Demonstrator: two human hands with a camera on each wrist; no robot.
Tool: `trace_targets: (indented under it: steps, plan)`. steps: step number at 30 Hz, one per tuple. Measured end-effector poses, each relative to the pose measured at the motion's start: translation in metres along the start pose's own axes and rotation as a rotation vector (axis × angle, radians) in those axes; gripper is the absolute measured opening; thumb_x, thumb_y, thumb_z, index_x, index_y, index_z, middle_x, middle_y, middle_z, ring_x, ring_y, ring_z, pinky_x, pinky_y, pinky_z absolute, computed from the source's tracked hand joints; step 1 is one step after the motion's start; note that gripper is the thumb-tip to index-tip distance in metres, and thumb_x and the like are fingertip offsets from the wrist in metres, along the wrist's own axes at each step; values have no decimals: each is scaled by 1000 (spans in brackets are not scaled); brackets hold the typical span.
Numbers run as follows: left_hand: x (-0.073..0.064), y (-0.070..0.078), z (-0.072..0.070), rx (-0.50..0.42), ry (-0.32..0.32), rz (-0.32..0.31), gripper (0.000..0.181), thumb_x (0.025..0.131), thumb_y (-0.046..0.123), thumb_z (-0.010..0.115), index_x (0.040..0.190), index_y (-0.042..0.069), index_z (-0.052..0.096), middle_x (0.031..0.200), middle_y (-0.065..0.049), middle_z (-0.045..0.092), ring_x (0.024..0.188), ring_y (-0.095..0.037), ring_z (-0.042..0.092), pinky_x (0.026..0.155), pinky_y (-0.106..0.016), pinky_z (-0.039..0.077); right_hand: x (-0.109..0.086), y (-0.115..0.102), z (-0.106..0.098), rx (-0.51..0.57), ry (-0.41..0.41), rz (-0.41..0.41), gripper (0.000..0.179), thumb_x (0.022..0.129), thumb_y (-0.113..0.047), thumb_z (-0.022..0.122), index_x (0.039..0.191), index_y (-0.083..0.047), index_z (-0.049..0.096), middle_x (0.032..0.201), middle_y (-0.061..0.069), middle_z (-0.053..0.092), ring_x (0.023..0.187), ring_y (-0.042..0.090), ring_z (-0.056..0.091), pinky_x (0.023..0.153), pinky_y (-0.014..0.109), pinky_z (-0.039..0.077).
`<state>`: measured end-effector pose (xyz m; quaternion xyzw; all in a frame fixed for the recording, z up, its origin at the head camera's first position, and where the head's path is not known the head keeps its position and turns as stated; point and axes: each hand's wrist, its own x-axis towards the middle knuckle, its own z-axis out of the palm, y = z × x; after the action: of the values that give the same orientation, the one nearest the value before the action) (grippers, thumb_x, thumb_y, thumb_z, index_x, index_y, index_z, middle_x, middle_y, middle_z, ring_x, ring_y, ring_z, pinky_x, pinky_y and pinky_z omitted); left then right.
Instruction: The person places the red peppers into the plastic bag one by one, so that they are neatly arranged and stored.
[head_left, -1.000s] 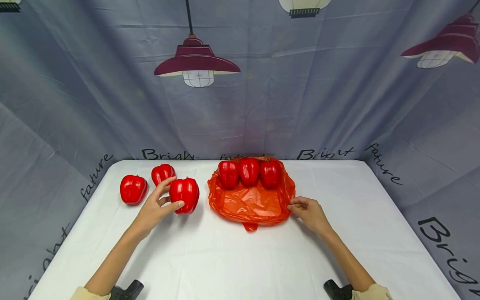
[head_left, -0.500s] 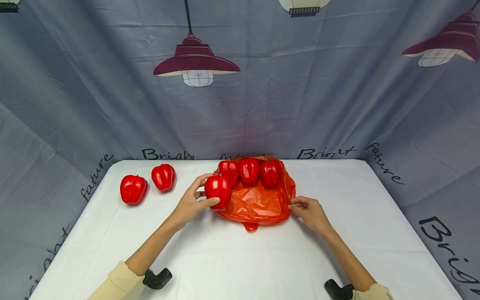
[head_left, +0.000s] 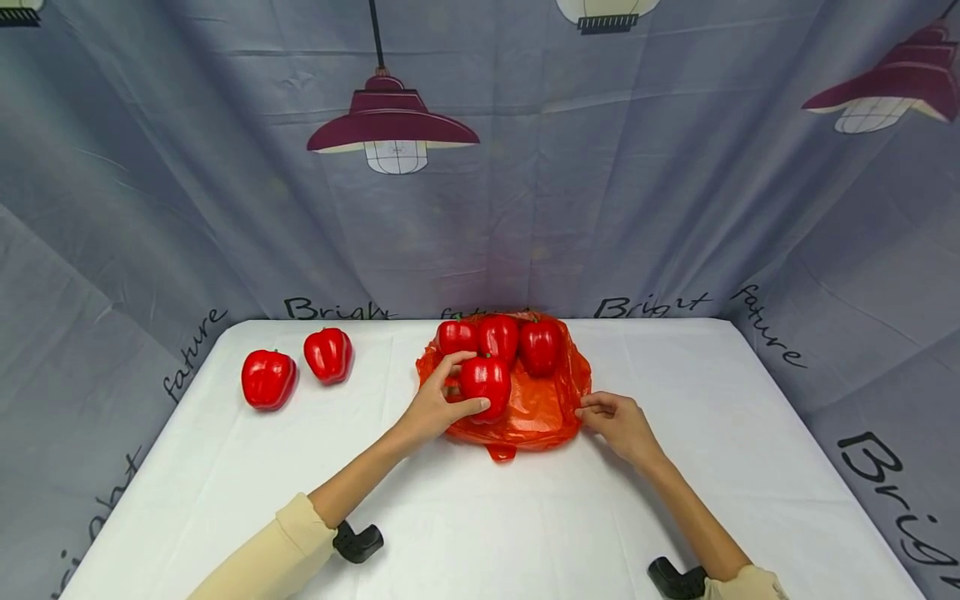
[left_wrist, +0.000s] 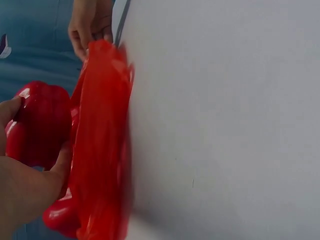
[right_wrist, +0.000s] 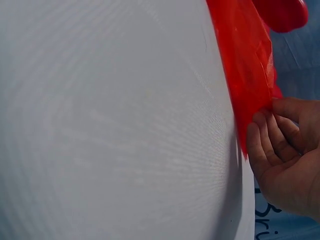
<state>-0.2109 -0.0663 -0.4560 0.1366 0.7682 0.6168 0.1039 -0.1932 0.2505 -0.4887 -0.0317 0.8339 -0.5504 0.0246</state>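
Note:
A red bell pepper [head_left: 486, 388] is held between the thumb and fingers of my left hand [head_left: 437, 407], over the left half of an open red plastic bag [head_left: 543, 408]. Inside the bag, along its far side, three more red peppers [head_left: 540, 348] stand in a row; the held one partly covers the left two. At the bag's right rim my right hand [head_left: 618, 425] pinches the plastic. The left wrist view shows the held pepper [left_wrist: 42, 125] above the bag's wall [left_wrist: 102, 135]. In the right wrist view, the thumb and fingers grip the bag's edge [right_wrist: 250, 95].
Two red peppers, one nearer [head_left: 268, 380] and one farther back [head_left: 328, 356], lie on the white table [head_left: 480, 533] at the left. A grey curtain [head_left: 600, 208] printed with lamps and lettering hangs behind the table and at its sides.
My left hand has carried the pepper rightward, from beside the two loose peppers to over the bag. My right hand has stayed on the bag's rim.

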Motion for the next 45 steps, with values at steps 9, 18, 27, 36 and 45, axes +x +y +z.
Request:
trace_targets:
  steps: [9,18,27,36,45]
  plan:
    - [12,-6,30,16,-51,22,69,86,25,79,145,25,43,139,-11,43,124,-34,44,88,-45,55,-1,-1,0,-2,-5,-2,21,93,-3,69,108,12,66,92,13,70,81,22,67,72,25,57]
    - [27,-7,54,41,-54,38,68,84,25,81,142,22,46,136,-7,47,123,-31,45,92,-45,52,-1,-1,0,18,-12,-11,23,93,-3,69,109,13,65,93,14,70,79,16,67,71,27,57]
    - [36,-8,71,34,-58,43,68,84,22,82,143,20,46,136,-6,48,122,-32,49,92,-46,51,1,1,0,19,-17,-8,22,94,-2,67,110,13,65,95,16,70,82,21,68,73,28,58]
    - [41,-9,83,29,-48,55,67,85,17,81,142,19,46,134,-8,49,115,-30,55,90,-41,54,0,0,-1,8,-19,-17,22,94,-3,67,109,13,65,94,17,70,82,26,68,72,29,58]
    - [44,-11,88,55,-21,50,66,84,16,82,140,20,47,133,-8,50,111,-28,57,87,-37,55,1,0,-2,-43,-10,15,20,94,-4,67,109,9,67,94,13,70,84,25,68,74,25,57]
